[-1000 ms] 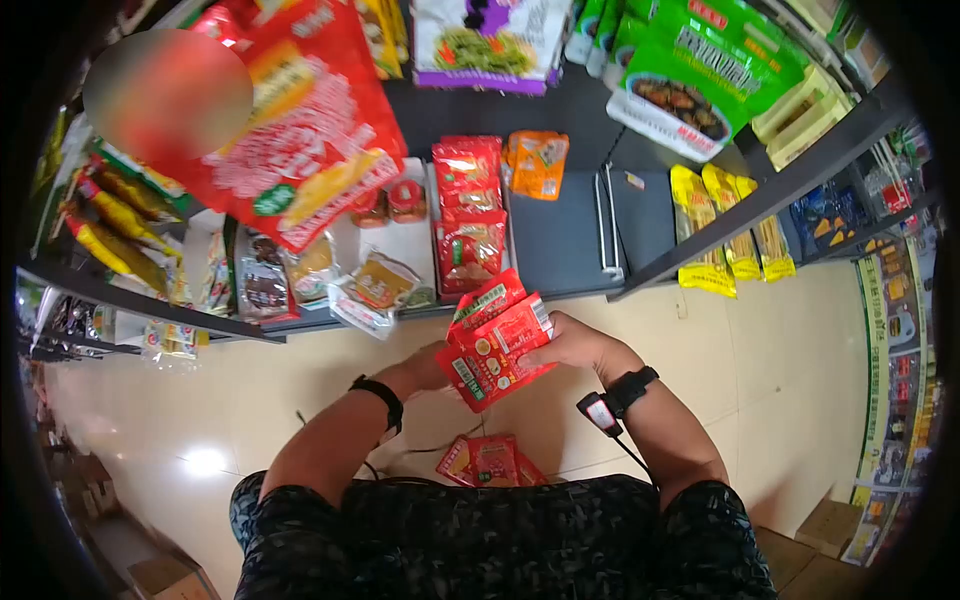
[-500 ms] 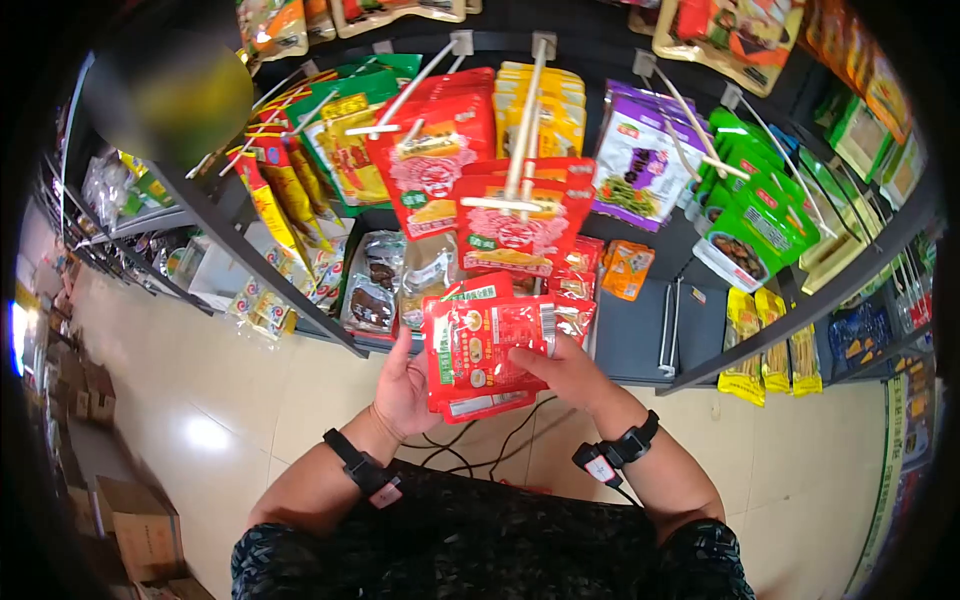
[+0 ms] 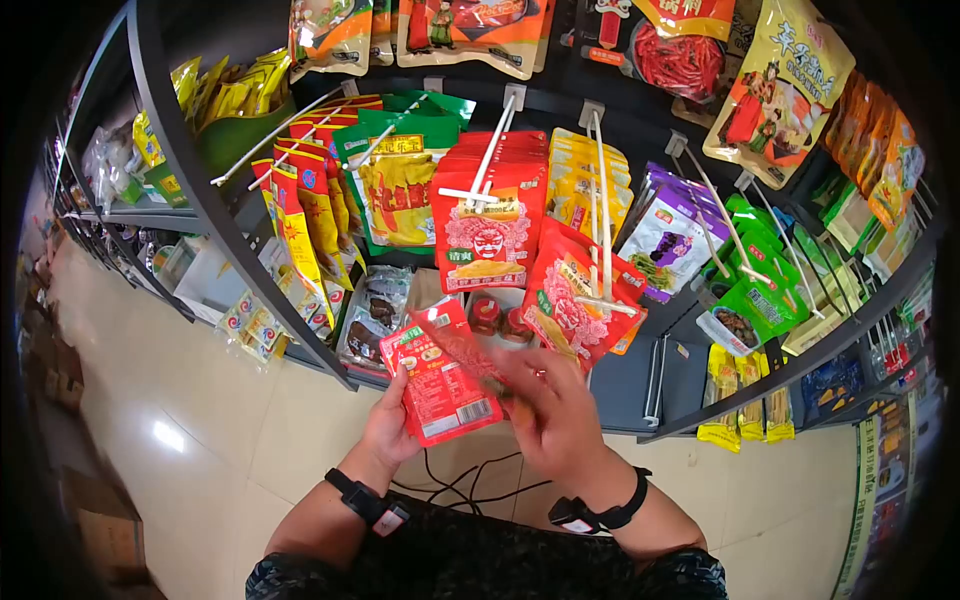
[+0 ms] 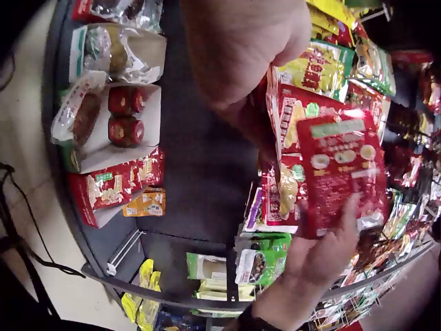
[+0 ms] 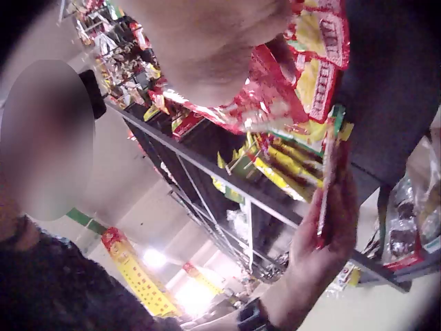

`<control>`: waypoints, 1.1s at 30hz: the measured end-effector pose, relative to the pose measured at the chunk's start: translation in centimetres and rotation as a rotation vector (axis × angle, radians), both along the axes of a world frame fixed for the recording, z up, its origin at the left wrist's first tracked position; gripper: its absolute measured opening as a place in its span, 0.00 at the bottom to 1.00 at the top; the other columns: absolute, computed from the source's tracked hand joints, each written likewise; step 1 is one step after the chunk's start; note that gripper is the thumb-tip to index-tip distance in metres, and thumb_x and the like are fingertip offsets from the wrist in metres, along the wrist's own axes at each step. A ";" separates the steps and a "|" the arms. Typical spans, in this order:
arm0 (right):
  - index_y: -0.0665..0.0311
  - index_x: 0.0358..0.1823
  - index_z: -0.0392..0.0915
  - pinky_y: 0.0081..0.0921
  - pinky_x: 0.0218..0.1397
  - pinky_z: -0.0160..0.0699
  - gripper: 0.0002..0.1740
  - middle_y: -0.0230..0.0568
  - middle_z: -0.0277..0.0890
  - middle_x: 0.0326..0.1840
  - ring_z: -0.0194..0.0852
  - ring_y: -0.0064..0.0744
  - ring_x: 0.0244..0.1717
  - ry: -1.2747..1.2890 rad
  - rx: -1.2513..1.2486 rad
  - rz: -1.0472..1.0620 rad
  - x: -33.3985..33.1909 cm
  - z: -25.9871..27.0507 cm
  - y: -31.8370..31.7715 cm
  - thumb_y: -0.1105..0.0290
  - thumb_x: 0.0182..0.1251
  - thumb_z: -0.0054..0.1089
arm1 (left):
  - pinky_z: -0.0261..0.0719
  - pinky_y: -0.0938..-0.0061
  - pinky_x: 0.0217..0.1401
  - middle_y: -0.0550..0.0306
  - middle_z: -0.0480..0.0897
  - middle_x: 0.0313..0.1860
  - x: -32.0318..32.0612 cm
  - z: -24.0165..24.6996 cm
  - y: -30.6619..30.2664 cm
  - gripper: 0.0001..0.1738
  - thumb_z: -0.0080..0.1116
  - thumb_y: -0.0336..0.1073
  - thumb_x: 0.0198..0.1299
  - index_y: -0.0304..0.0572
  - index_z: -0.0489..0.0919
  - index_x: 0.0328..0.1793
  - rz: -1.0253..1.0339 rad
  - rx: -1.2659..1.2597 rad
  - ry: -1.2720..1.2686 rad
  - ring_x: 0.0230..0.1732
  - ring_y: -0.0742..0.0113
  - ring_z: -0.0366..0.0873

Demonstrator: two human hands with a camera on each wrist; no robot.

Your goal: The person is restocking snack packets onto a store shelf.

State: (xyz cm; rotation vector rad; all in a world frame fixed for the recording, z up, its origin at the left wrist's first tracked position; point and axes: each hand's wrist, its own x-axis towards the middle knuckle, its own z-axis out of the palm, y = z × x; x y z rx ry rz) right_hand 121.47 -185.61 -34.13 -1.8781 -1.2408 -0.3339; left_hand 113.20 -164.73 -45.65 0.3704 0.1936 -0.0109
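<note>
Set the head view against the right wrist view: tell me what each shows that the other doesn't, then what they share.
Only the head view: two small jars, purple-and-white packets and black cables on the floor.

Only the right wrist view: yellow-and-red banners.

Both: the left hand gripping a red packet, seen nearly edge-on in the right wrist view; the right hand; and dark shelving.

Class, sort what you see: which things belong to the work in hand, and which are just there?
Belonging to the work:
- left hand, holding a red packet
- right hand, with a second red packet, blurred
- probably the hanging red packets

Just there:
- purple-and-white packets
- red-lidded jars
- black cables
</note>
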 end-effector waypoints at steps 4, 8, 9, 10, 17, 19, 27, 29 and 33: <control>0.52 0.60 0.80 0.44 0.66 0.69 0.24 0.47 0.64 0.71 0.67 0.57 0.65 -0.477 0.013 -0.141 -0.3 1.6 1.7 0.72 0.60 0.58 | 0.62 0.49 0.76 0.47 0.68 0.73 1.0 -1.5 1.1 0.35 0.32 0.59 0.75 0.41 0.59 0.76 0.009 -0.009 -0.019 0.73 0.50 0.66; 0.49 0.65 0.76 0.37 0.47 0.76 0.26 0.43 0.62 0.75 0.63 0.50 0.71 -0.702 -0.029 -0.321 2.1 1.3 3.7 0.65 0.63 0.59 | 0.61 0.49 0.76 0.47 0.68 0.73 1.4 -1.3 1.4 0.35 0.34 0.59 0.75 0.42 0.59 0.77 0.034 -0.010 -0.010 0.73 0.49 0.66; 0.49 0.65 0.76 0.37 0.47 0.76 0.26 0.43 0.62 0.75 0.63 0.50 0.71 -0.706 -0.029 -0.323 2.3 1.5 4.0 0.65 0.63 0.59 | 0.61 0.49 0.76 0.47 0.68 0.73 1.4 -1.4 1.4 0.35 0.34 0.59 0.75 0.42 0.59 0.77 0.031 -0.009 -0.014 0.73 0.49 0.66; 0.50 0.64 0.76 0.36 0.45 0.77 0.26 0.43 0.63 0.74 0.64 0.49 0.70 -0.723 -0.049 -0.321 2.2 1.7 4.4 0.65 0.63 0.59 | 0.62 0.49 0.76 0.47 0.68 0.73 1.5 -1.5 1.4 0.34 0.35 0.59 0.75 0.43 0.59 0.76 0.042 -0.007 -0.013 0.73 0.50 0.67; 0.51 0.60 0.80 0.36 0.55 0.73 0.23 0.41 0.70 0.67 0.66 0.46 0.68 -0.643 -0.144 -0.356 1.8 2.2 6.1 0.71 0.63 0.54 | 0.64 0.48 0.75 0.48 0.70 0.72 1.5 -2.1 2.2 0.34 0.38 0.59 0.74 0.44 0.61 0.75 0.057 0.004 0.015 0.71 0.51 0.69; 0.53 0.61 0.79 0.40 0.57 0.73 0.23 0.44 0.68 0.69 0.65 0.49 0.69 -0.596 -0.189 -0.340 2.6 2.3 6.6 0.71 0.62 0.55 | 0.63 0.49 0.75 0.47 0.71 0.71 1.5 -1.7 2.1 0.33 0.39 0.58 0.74 0.42 0.62 0.74 0.070 -0.007 0.008 0.71 0.51 0.69; 0.61 0.63 0.73 0.45 0.68 0.67 0.30 0.52 0.62 0.71 0.65 0.51 0.68 -0.471 -0.292 -0.287 4.6 -0.4 7.0 0.69 0.57 0.67 | 0.69 0.50 0.72 0.47 0.75 0.67 1.3 -1.2 1.7 0.27 0.50 0.46 0.72 0.43 0.65 0.72 0.215 0.127 -0.052 0.66 0.52 0.74; 0.65 0.61 0.72 0.43 0.65 0.70 0.29 0.52 0.64 0.68 0.68 0.53 0.63 -0.268 -0.322 -0.212 3.3 -1.6 6.4 0.65 0.59 0.66 | 0.73 0.52 0.69 0.49 0.75 0.66 1.3 -0.8 1.4 0.24 0.50 0.41 0.72 0.45 0.65 0.71 0.257 0.141 -0.054 0.65 0.54 0.75; 0.70 0.65 0.68 0.47 0.61 0.72 0.42 0.59 0.66 0.64 0.69 0.58 0.60 -0.102 -0.392 -0.089 0.8 -4.6 7.1 0.54 0.52 0.72 | 0.78 0.56 0.66 0.52 0.75 0.65 1.3 -0.9 1.0 0.22 0.49 0.36 0.73 0.48 0.65 0.71 0.329 0.304 -0.074 0.63 0.57 0.77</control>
